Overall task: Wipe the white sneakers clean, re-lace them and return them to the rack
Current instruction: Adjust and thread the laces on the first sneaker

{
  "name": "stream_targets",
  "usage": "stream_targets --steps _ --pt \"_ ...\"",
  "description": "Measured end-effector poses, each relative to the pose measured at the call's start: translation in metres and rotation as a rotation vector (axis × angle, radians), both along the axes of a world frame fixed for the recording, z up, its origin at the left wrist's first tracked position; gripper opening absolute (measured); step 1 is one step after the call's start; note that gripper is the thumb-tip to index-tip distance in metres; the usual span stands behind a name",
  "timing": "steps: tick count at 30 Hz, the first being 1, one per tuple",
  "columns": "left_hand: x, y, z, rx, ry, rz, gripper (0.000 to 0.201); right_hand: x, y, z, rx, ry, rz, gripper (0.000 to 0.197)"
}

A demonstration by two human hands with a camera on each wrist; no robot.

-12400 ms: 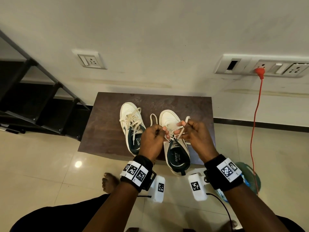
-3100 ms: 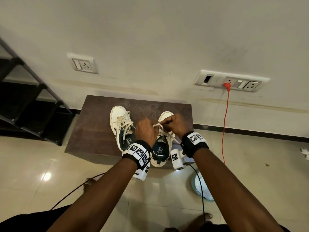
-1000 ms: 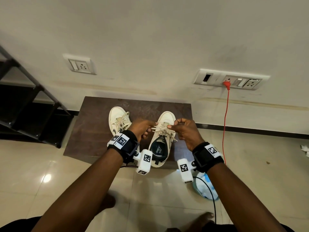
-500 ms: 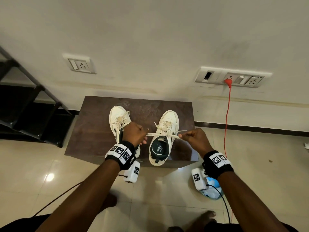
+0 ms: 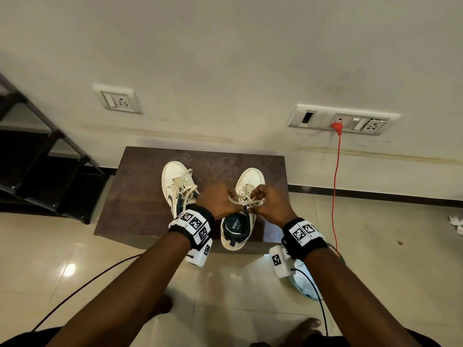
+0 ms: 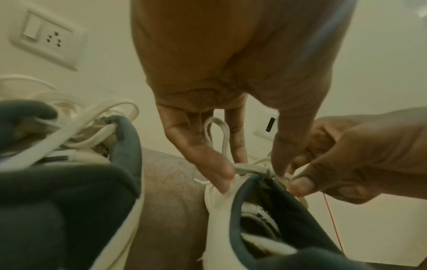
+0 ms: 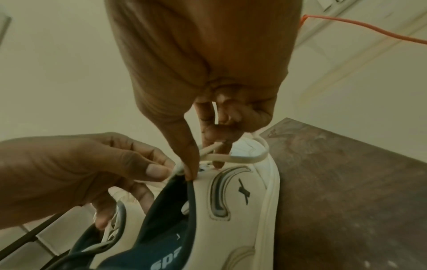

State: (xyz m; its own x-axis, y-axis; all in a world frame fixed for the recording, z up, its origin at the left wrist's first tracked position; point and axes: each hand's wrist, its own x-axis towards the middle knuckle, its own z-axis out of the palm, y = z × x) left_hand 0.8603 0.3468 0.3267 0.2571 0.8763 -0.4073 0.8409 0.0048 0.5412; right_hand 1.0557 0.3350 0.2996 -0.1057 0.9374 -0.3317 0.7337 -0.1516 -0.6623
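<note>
Two white sneakers with dark green lining stand side by side on a low dark brown table [image 5: 140, 196]. The left sneaker [image 5: 178, 189] has a loosely tied lace. Both hands work over the tongue of the right sneaker [image 5: 239, 229]. My left hand [image 5: 231, 199] pinches a loop of the cream lace [image 6: 217, 131] beside the knot [image 6: 254, 169]. On the other side of that knot, my right hand [image 5: 255, 196] pinches the other strand of the lace [image 7: 213, 146]. In the right wrist view the sneaker's side [image 7: 233, 197] is close below the fingers [image 7: 191, 164].
A black shoe rack [image 5: 45, 171] stands on the left against the wall. A red cable [image 5: 335, 186] hangs from a wall socket to the floor right of the table. A round blue and white object [image 5: 305, 286] lies on the tiles under my right wrist.
Half a second ago the hands were spread apart, stretching the lace ends sideways. Now both have come back together over the knot on the right sneaker.
</note>
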Motion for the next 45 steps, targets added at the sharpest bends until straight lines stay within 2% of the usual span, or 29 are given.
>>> stream_targets --steps 1,4,8,13,22,30,41,45 --pt "0.001 0.0 0.0 0.035 0.032 -0.017 0.021 -0.003 0.0 0.001 0.016 -0.003 -0.003 0.032" --pt "0.004 -0.001 -0.006 0.161 0.129 -0.095 0.016 -0.007 -0.002 0.002 0.063 0.0 -0.006 0.013" --pt "0.006 0.0 -0.007 0.297 0.213 -0.237 0.021 -0.008 -0.002 0.003 0.139 -0.081 0.063 0.011" --pt "0.006 0.007 -0.003 0.213 0.153 -0.277 0.025 -0.006 0.003 0.002 0.169 -0.134 0.163 0.015" --pt "-0.003 0.021 -0.017 0.058 -0.07 -0.023 0.01 0.001 0.006 -0.006 0.235 -0.093 0.15 0.017" --pt "0.002 0.016 -0.025 -0.085 -0.278 0.203 0.01 0.014 0.006 -0.02 0.213 -0.057 0.19 0.022" --pt "0.0 0.01 -0.031 -0.045 -0.289 0.237 0.021 0.016 0.003 -0.029 0.171 -0.016 0.123 0.018" --pt "-0.002 0.006 -0.03 -0.003 -0.281 0.216 0.012 0.014 0.001 -0.023 0.117 0.002 0.057 0.014"
